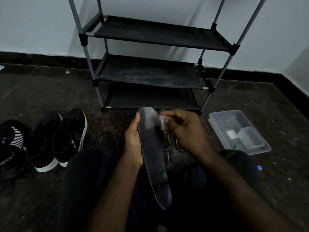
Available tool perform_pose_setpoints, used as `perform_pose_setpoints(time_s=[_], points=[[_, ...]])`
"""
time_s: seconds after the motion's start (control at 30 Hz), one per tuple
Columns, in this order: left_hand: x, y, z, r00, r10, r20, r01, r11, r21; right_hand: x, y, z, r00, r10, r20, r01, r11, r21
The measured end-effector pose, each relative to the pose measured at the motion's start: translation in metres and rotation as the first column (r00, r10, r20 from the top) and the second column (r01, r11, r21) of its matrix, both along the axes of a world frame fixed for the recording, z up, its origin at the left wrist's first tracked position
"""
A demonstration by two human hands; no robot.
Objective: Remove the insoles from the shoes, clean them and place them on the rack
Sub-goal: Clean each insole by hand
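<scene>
While between hands (133,143) (182,129) and cloth (162,123), insole (153,156) lengthwise, tip toward the rack (150,76).

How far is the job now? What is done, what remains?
Done: one insole is already out. In hand: the left hand holds it while the right hand pinches a pinkish cloth against it. Left: no insole shows on the rack yet.

Left hand (133,141) grips insole (154,148) (right hand (182,129) pinches pink cloth (162,122)).
</scene>
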State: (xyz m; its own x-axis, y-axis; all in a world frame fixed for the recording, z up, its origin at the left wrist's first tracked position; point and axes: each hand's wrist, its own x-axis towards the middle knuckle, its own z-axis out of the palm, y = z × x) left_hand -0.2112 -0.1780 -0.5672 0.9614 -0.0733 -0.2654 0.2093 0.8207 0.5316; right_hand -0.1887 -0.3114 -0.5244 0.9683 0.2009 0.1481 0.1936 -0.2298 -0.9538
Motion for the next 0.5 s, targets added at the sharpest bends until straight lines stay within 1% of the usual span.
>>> perform_pose_setpoints(time_s=[0.07,0.1,0.13,0.2,0.27,0.33,0.43,0.5], points=[[0.002,0.001,-0.004,1.0,0.001,-0.01,-0.002,1.0,-0.029,-0.006,0.005,-0.008,0.986,0.093,0.138,-0.069,0.982,-0.174],[0.002,0.002,-0.005,1.0,-0.006,-0.001,0.006,0.999,-0.043,-0.009,0.009,-0.011,0.972,0.147,0.183,-0.093,0.958,-0.271],[0.003,0.003,-0.005,1.0,-0.024,0.013,0.024,0.999,-0.044,-0.011,0.013,-0.014,0.964,0.183,0.191,-0.109,0.933,-0.344],[0.003,0.004,-0.007,0.998,-0.06,0.014,0.061,0.998,-0.014,-0.013,0.019,-0.018,0.961,0.209,0.182,-0.113,0.895,-0.431],[0.002,0.004,-0.008,0.996,-0.089,-0.032,0.09,0.995,0.036,-0.013,0.024,-0.018,0.954,0.211,0.214,-0.089,0.878,-0.47],[0.002,0.001,-0.009,0.995,-0.097,-0.03,0.098,0.994,0.051,-0.004,0.027,-0.018,0.951,0.191,0.242,-0.052,0.874,-0.483],[0.002,-0.005,-0.011,0.999,-0.003,-0.034,0.006,0.997,0.081,0.018,0.028,-0.018,0.957,0.049,0.285,0.098,0.873,-0.479],[0.001,-0.009,-0.012,0.999,0.023,-0.032,-0.019,0.992,0.123,0.026,0.026,-0.015,0.961,-0.035,0.273,0.16,0.88,-0.447]])
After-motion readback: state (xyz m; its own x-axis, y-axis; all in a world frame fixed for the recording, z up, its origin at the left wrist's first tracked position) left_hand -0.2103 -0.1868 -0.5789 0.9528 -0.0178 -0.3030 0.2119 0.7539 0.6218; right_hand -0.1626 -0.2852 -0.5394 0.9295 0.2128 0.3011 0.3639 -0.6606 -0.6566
